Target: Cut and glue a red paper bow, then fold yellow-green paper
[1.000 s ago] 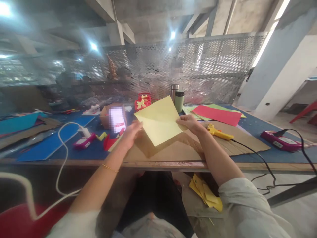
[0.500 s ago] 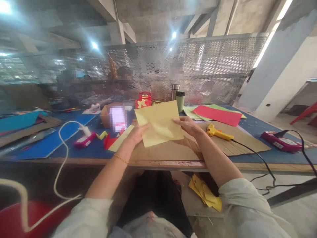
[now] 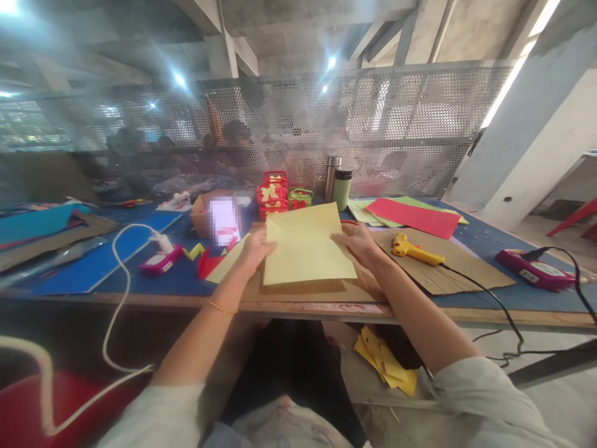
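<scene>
beneath the grip lies cardboard (image 3: 298, 295), as left hand (image 3: 257, 250) and right hand (image 3: 358, 242) pinch 1 yellow sheet (image 3: 308, 246), seemingly positioning it, next calling for level edges.

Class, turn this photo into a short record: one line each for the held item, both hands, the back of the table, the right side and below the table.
Held item: pale yellow sheet
Left hand: pinching the sheet's left edge, thumb on top
Right hand: pinching its right edge, thumb on top
Back of table: green flask with dark lid, beside a steel flask
Right side: yellow glue gun on brown cardboard
Below table: pile of yellow pieces, material unclear
</scene>
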The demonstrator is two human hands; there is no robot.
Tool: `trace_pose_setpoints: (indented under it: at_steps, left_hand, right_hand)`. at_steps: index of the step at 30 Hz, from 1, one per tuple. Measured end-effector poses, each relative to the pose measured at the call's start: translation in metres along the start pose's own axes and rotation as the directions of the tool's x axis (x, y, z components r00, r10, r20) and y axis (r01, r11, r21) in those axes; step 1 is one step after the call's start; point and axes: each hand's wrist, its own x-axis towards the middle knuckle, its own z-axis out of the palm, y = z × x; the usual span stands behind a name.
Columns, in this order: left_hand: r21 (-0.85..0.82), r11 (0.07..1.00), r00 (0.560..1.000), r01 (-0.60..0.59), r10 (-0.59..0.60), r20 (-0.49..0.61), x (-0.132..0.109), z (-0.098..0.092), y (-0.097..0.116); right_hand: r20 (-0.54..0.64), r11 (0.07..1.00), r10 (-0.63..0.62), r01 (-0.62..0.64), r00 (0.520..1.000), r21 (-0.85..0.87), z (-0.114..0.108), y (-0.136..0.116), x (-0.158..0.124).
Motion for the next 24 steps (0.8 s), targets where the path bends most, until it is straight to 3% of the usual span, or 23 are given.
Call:
trace_pose_setpoints:
  at_steps: [2, 4, 6, 8, 12, 16, 19, 22, 24]
  left_hand:
    - [0.365, 0.909, 0.972, -0.2, 0.23, -0.039, -0.015, -0.003, 0.0]
    - [0.57, 0.7, 0.897, -0.431, 0.398, 0.19, -0.033, -0.006, 0.001]
    - [0.586, 0.568, 0.812, -0.578, 0.325, 0.485, -0.05, -0.01, 0.001]
    - [0.583, 0.536, 0.754, -0.611, 0.167, 0.636, -0.062, -0.014, 0.001]
    - [0.629, 0.494, 0.73, -0.6, 0.017, 0.683, -0.072, -0.023, -0.002]
    - [0.579, 0.465, 0.65, -0.67, -0.009, 0.76, -0.075, -0.031, -0.004]
    - [0.547, 0.506, 0.65, -0.667, 0.035, 0.759, -0.077, -0.034, -0.003]
    - [0.512, 0.602, 0.692, -0.614, 0.098, 0.715, -0.077, -0.031, 0.001]
    - [0.503, 0.655, 0.736, -0.564, 0.124, 0.665, -0.077, -0.026, 0.004]
  right_hand:
    - [-0.032, 1.0, -0.011, 0.01, 0.999, -0.019, -0.001, 0.005, -0.01]
    - [-0.068, 0.995, -0.007, 0.0, 0.998, -0.096, -0.004, 0.012, -0.019]
    - [-0.078, 0.972, -0.014, -0.005, 0.997, -0.237, -0.01, 0.019, -0.027]
    - [-0.061, 0.906, -0.06, 0.029, 0.996, -0.421, -0.017, 0.025, -0.033]
    - [-0.041, 0.709, -0.148, 0.077, 0.988, -0.701, -0.03, 0.032, -0.041]
    - [-0.046, 0.641, -0.135, 0.052, 0.99, -0.766, -0.032, 0.029, -0.047]
    - [0.0, 0.557, -0.116, 0.065, 0.993, -0.828, -0.029, 0.023, -0.05]
    - [0.053, 0.523, -0.077, 0.085, 0.996, -0.848, -0.03, 0.017, -0.054]
    - [0.097, 0.55, -0.057, 0.113, 0.994, -0.828, -0.033, 0.014, -0.058]
